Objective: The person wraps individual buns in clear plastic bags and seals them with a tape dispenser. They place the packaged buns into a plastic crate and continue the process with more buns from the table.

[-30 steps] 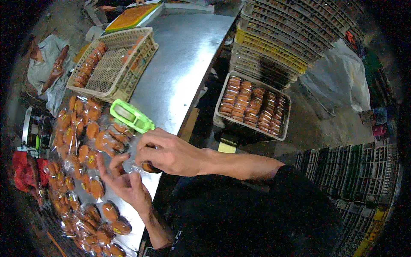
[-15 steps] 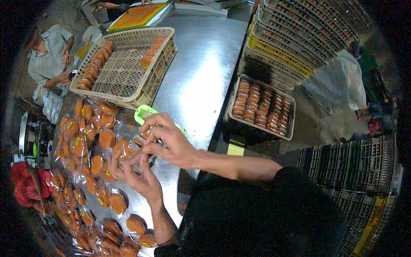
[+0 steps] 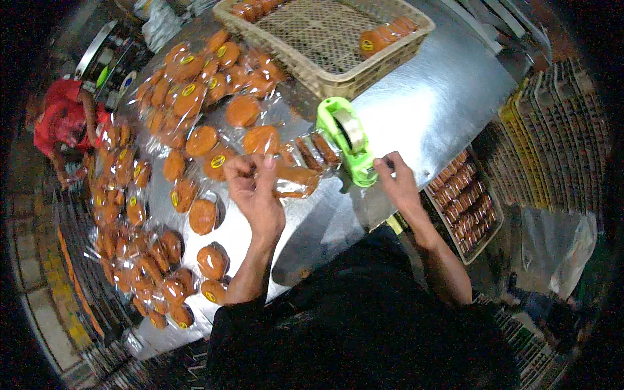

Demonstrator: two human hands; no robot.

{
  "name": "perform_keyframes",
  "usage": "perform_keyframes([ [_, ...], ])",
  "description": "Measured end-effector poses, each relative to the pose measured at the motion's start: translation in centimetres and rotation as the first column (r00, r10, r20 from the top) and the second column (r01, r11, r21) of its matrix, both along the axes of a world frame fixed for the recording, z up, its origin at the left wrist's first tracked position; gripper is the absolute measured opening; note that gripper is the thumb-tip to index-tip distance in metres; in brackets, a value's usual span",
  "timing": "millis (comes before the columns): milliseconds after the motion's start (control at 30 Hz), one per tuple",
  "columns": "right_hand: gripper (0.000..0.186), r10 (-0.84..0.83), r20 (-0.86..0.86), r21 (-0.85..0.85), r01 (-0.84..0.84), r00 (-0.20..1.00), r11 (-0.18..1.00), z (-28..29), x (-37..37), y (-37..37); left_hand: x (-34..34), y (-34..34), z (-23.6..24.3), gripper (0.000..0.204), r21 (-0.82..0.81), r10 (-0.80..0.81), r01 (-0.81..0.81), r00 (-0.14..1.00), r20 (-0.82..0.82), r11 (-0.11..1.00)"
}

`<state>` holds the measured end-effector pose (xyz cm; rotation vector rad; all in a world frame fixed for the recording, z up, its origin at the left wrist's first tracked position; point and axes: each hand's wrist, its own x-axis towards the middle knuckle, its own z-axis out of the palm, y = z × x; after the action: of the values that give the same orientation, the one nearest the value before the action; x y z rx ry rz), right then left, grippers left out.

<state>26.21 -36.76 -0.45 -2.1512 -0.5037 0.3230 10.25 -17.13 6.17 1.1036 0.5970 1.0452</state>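
Observation:
My left hand (image 3: 255, 195) is closed on a flat brown cake in clear plastic wrap (image 3: 298, 182), held low above the metal table. Beyond it, a few more wrapped cakes (image 3: 314, 151) stand on edge in a short row. A bright green tape dispenser (image 3: 354, 140) with a roll of clear tape is to the right of them. My right hand (image 3: 398, 182) pinches at the dispenser's near end, where the tape comes off; the strip itself barely shows. Many loose wrapped cakes (image 3: 242, 111), some with round yellow labels, cover the table's left side.
A beige plastic crate (image 3: 338, 83) with some cakes stands at the far side of the metal table (image 3: 448, 104). Below the table's right edge is a filled crate (image 3: 463, 201), near stacked crates (image 3: 552, 136). A person in red (image 3: 68, 114) handles cakes at the left.
My hands, close together half a second ago, have come apart. The right has moved to the tape dispenser; the left now holds the wrapped cake. My view has turned toward the left.

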Motion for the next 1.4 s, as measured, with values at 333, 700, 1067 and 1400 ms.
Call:
perform_keyframes([
  [333,0.05,0.119,0.058,-0.197,-0.106,0.991,0.975,-1.0,1.6,4.0,-1.9,-1.1,0.3,0.034,0.045,0.061,-0.058,0.995,-0.084,0.997],
  [700,0.036,0.1,-0.044,-0.008,-0.1,0.994,0.995,-1.0,-0.8,-0.7,-2.9,-5.1,-5.9,0.032,-0.215,0.098,-0.122,0.988,-0.118,0.969],
  [1067,0.016,0.196,0.401,0.466,-0.383,0.895,0.797,5.2,-8.9,4.2,0.3,-7.8,-4.8,0.025,-0.205,0.074,-0.075,0.997,-0.009,0.976],
  [1400,0.044,0.69,-0.499,0.626,-0.333,0.525,0.706,5.6,-6.3,3.1,-2.2,-6.5,-1.7,0.024,-0.058,-0.103,0.106,0.994,0.047,0.993],
])
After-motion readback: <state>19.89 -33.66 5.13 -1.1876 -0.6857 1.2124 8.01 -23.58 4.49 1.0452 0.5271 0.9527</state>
